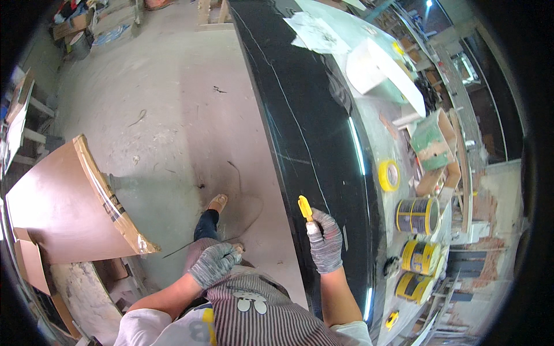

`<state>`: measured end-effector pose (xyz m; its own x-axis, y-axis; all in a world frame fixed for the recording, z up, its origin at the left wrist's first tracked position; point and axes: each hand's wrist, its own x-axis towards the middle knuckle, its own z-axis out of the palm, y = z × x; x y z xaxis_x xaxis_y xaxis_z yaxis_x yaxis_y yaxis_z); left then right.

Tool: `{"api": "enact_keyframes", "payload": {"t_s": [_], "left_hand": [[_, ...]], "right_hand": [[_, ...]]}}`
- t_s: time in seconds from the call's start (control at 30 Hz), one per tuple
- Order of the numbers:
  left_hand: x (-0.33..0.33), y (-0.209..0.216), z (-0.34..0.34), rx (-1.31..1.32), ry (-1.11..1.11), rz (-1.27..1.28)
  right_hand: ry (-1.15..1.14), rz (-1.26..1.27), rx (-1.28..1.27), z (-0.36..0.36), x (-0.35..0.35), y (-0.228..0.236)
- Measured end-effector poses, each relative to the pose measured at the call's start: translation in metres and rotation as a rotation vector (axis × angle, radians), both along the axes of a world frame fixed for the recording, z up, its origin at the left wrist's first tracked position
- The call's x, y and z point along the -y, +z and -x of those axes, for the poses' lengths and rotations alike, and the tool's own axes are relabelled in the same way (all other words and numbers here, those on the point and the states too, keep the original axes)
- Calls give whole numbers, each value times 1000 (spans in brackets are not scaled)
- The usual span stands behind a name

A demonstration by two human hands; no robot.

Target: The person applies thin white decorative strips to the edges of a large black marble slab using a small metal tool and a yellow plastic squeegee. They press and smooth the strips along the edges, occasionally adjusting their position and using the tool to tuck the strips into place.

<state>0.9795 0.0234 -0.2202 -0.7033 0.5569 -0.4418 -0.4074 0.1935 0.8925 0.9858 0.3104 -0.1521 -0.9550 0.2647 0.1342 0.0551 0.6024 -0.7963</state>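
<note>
My right hand, in a grey knit glove, is closed around a small yellow hand tool that points up and away over the long black glossy panel. A thin pale line runs lengthwise along the panel, just beyond my fingers. The exact kind of tool is not clear. My left hand, gloved the same way, sits in front of my striped apron with its fingers curled in. Whatever lies inside those fingers, if anything, is hidden.
Along the panel's right side, a work surface bears a yellow tape roll, several yellow-and-black cans, a white container and another yellow tool. A large cardboard sheet leans at left. A dark strand lies near my foot.
</note>
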Motion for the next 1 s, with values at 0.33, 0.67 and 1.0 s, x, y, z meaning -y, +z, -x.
{"api": "enact_keyframes", "payload": {"t_s": [0.33,0.67,1.0], "left_hand": [[8,-10,85,160,165,-20],[8,-59,123,255,180,-7],[15,-71,146,495,286,-171]], "right_hand": [[32,486,345,138,20,17],[15,401,292,230,26,-3],[234,-441,3,296,37,-14]]}}
